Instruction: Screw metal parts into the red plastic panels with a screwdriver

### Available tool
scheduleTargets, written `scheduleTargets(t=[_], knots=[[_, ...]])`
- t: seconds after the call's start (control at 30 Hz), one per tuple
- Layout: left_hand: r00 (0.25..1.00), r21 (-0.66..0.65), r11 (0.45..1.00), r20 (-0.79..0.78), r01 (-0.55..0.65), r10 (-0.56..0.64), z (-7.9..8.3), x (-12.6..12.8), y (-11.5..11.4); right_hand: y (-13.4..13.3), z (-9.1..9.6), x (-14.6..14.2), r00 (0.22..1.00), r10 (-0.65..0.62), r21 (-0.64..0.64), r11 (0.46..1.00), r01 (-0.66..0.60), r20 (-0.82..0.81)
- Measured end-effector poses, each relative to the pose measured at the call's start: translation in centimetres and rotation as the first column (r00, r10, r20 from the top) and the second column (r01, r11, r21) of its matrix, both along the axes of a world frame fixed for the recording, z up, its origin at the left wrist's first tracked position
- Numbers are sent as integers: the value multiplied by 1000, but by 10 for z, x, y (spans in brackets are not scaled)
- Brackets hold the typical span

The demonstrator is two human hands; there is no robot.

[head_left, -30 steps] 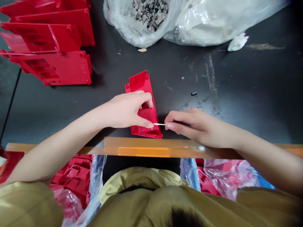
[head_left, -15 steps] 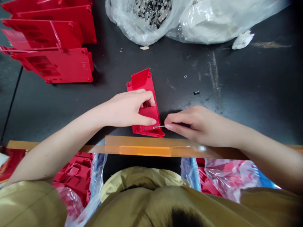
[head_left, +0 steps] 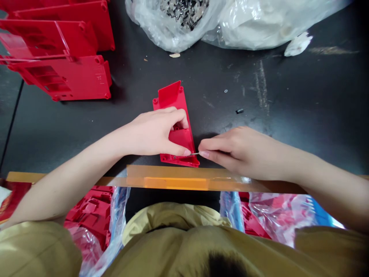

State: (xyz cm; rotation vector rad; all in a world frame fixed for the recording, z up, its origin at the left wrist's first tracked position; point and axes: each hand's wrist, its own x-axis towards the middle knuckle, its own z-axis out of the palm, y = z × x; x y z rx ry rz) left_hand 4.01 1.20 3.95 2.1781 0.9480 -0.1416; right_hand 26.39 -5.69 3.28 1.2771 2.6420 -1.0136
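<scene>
Left hand (head_left: 151, 132) grips the red plastic housing (head_left: 175, 98), fingers spanning it. Right hand (head_left: 233, 152) pinches a thin metal pin (head_left: 195, 154), tip now moved in against the housing's lower edge.

Dark tabletop (head_left: 317, 100) runs open to the right of the red plastic housing (head_left: 175, 98), where a passing hand meets only a tiny washer (head_left: 225, 91) and a black scrap (head_left: 239, 111) (both lie flat). To the left, stacked red housings (head_left: 60, 65) block the way, plastic bags (head_left: 253, 27) bar the far side, and the taped table edge (head_left: 173, 183) runs along the near side
</scene>
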Motion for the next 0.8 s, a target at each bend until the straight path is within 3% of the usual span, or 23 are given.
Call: scheduleTargets(t=[0.47,0.7,0.77,0.8], knots=[[995,20,1000,-95,-13,15,0,10,2,2,5,-9,991,-60,-102,992,73,123],[999,59,998,-40,-12,14,-5,3,0,4,-3,3,971,-180,-353,929,114,-160],[1000,57,998,18,4,-5,-5,1,0,0,-6,12,925,-314,-300,922,243,-213],[999,43,999,53,12,-14,-5,-1,0,-2,-8,17,899,-379,-194,920,341,-221]])
